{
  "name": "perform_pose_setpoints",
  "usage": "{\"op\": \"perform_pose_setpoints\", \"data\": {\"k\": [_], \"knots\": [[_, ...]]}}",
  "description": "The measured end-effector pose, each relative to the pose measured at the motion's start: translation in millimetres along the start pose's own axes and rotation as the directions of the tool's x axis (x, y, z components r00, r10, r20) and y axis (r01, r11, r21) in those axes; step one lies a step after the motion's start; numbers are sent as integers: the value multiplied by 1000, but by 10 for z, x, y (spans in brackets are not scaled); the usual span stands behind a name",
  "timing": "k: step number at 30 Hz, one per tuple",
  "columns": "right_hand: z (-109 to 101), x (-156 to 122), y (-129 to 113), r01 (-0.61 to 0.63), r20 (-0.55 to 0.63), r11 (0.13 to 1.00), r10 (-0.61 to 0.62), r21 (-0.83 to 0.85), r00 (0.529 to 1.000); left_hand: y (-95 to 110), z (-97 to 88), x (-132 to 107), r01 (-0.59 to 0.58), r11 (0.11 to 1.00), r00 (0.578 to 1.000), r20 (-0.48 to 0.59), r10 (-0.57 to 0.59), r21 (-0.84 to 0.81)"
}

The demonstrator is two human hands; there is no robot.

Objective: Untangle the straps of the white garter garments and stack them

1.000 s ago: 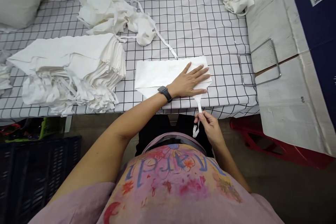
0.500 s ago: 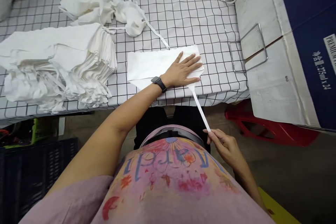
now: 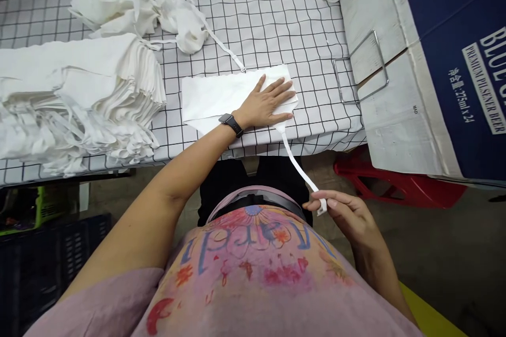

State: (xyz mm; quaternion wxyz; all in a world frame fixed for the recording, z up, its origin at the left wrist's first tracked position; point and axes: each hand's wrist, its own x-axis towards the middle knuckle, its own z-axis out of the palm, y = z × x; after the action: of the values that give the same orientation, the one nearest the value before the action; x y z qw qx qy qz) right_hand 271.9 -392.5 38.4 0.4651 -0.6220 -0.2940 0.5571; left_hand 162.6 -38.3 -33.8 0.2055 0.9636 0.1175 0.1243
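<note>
A white folded garment (image 3: 213, 96) with thin straps lies flat near the table's front edge. My left hand (image 3: 264, 105), a dark watch at its wrist, presses palm down on the garment's right part, fingers spread. From below that hand a narrow white strap (image 3: 297, 164) runs down past the table edge, slightly slack. Its end lies in the fingers of my right hand (image 3: 343, 213), in front of my waist, with a short tip hanging below them. Another strap (image 3: 225, 47) extends from the garment's far edge toward the upper left.
On the left stands a thick stack of white folded garments (image 3: 98, 68), with a loose white heap (image 3: 118, 2) behind it. A cardboard box (image 3: 399, 100) with a wire handle (image 3: 379, 68) sits right. Below it is a red stool (image 3: 399, 184). The table wears a checked cloth (image 3: 253, 16).
The strap was taut and straight; now it bows with slack. My right hand has turned and its fingers have shifted on the strap's end. My left hand stays on the garment.
</note>
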Motion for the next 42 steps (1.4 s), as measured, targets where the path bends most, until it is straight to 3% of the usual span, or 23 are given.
{"op": "perform_pose_setpoints", "data": {"k": [5,8,11,14,18,22,25,29,35,42], "knots": [[35,245,-4,46,34,998,-47,32,998,-53,-21,26,-6,991,998,-67,-3,-136],[108,399,-41,57,-19,998,-57,2,998,-43,-167,-20,5,961,979,-195,-62,-277],[197,524,-96,82,-103,996,-86,-43,991,70,-370,-187,55,936,903,-383,-196,-348],[278,628,-154,97,-198,988,-120,-121,973,272,-507,-460,139,926,830,-469,-303,-351],[347,770,-212,149,-225,951,-213,-272,951,518,-488,-847,206,912,831,-429,-354,-355],[402,890,-257,276,-234,879,-384,-389,893,637,-368,-1103,246,906,818,-428,-384,-343],[469,949,-304,214,-246,934,-287,-285,926,675,-321,-1180,258,910,817,-429,-384,-324],[584,1045,-375,103,-234,990,-124,-99,964,640,-317,-1152,285,924,837,-403,-369,-254],[692,1250,-454,119,-228,993,-116,-2,967,435,-351,-947,371,924,851,-366,-377,-89],[754,1503,-562,116,-225,993,-105,35,969,298,-352,-647,345,939,916,-212,-340,-14]]}}
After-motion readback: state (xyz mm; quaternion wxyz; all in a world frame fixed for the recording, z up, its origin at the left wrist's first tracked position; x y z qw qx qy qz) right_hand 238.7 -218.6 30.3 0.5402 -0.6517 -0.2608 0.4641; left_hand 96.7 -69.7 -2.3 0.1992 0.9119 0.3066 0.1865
